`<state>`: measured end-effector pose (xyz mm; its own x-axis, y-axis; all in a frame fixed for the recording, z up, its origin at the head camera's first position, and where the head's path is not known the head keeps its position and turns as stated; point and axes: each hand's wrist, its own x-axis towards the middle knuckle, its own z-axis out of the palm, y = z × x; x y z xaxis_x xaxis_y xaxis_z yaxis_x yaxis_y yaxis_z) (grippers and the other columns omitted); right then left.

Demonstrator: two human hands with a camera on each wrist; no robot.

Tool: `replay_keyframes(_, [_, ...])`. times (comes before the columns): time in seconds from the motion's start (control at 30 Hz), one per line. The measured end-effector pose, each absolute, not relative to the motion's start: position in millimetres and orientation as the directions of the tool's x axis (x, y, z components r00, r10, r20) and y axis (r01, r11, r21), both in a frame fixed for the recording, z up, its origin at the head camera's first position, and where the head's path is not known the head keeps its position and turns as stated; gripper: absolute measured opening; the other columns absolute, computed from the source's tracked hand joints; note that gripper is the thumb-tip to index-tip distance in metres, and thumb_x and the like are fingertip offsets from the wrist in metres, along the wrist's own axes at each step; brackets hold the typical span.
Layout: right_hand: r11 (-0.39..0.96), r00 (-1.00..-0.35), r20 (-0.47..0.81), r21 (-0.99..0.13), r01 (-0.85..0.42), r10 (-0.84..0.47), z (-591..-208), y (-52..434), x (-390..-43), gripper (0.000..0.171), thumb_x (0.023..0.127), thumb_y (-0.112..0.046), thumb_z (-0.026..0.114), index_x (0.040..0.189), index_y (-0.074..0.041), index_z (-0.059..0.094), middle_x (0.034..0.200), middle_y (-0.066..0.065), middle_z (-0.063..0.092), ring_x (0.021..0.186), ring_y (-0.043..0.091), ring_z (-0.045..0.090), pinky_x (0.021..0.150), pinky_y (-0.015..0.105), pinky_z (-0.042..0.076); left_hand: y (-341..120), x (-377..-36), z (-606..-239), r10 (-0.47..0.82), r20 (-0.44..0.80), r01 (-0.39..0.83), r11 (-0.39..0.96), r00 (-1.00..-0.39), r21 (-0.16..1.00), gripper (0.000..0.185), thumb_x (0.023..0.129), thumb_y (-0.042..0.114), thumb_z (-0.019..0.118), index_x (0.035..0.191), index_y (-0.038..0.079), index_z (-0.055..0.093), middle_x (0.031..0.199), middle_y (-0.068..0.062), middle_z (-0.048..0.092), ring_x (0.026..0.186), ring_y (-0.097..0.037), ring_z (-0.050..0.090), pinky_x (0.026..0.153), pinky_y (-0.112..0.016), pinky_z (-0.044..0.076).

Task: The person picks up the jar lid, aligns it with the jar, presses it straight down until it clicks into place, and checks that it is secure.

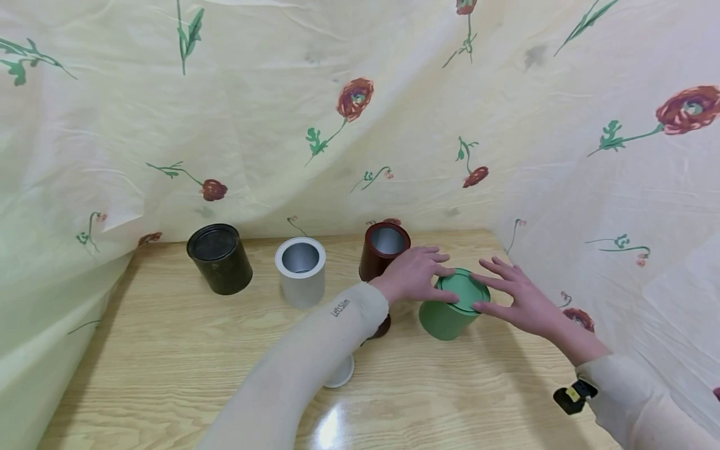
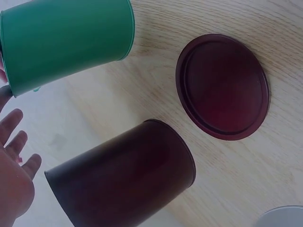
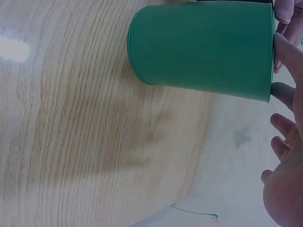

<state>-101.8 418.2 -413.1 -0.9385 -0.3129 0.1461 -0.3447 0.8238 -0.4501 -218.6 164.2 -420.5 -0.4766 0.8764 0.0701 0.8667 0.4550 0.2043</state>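
Observation:
A green can [image 1: 447, 320] stands on the table with a green lid [image 1: 464, 289] on its top. My left hand [image 1: 413, 275] touches the lid's rim from the left with thumb and forefinger spread. From the right, my right hand [image 1: 520, 300] touches the rim in the same way, its other fingers held out. The right wrist view shows fingertips along the top edge of the green can [image 3: 203, 47]. Beside the left hand is an uncovered dark red can [image 1: 374, 259], partly hidden by that hand. A dark red lid [image 2: 222, 87] lies flat on the table near both cans.
An uncovered white can [image 1: 302, 284] and a black can [image 1: 225, 269] with its top covered stand to the left. A white lid [image 1: 340, 372] shows partly beyond my left sleeve. Flowered cloth [image 1: 253, 125] hangs behind and beside the wooden table [image 1: 169, 369].

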Motion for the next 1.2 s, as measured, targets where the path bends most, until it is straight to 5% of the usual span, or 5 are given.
replay_keyframes(0.77, [0.836,-0.922,0.162,-0.390,-0.387,-0.351,-412,415,-109,0.062,0.086,-0.024,0.091,0.141,-0.003,0.069,0.158,0.031,0.048,0.151,0.060,0.030,0.118,0.083,0.018,174,-213,-412,0.841,-0.021,0.835,0.539,-0.540,0.115,0.071,0.094,0.078,0.060,0.152,0.038,0.060,0.166,0.007,0.047,0.161,-0.021,0.029,0.128,-0.040,0.032])
replay_keyframes(1.2, [0.841,-0.934,0.149,-0.407,-0.356,-0.323,-406,414,-108,0.065,0.086,-0.025,0.091,0.143,-0.002,0.067,0.159,0.032,0.046,0.153,0.059,0.027,0.120,0.081,0.017,157,-213,-409,0.865,0.039,0.864,0.496,-0.500,0.084,0.072,0.098,0.077,0.055,0.156,0.036,0.056,0.168,0.004,0.045,0.160,-0.020,0.031,0.130,-0.038,0.028])
